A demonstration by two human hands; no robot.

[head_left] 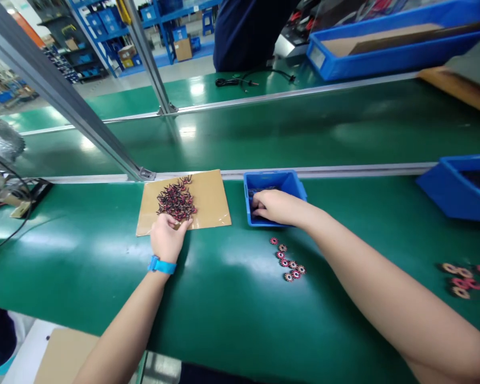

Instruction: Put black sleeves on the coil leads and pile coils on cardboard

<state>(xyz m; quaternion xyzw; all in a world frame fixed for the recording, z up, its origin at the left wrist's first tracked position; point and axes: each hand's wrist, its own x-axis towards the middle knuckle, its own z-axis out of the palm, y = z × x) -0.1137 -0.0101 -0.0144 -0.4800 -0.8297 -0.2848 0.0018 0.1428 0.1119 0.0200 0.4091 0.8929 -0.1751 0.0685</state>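
The left hand [168, 232], a blue band [162, 265] at its wrist, is at the near edge of a pile [176, 200] of small red and black wired parts on a tan sheet [213, 200]; its grip is narrow, and whether it holds a part I cannot tell. The right hand [276, 206] reaches into a blue bin [290, 184], grip curled; what it holds, if anything, I cannot tell. Eight rings [284, 263] lie on the green bench [224, 298] just before the bin, and more rings [464, 280], blurred, lie well to the right
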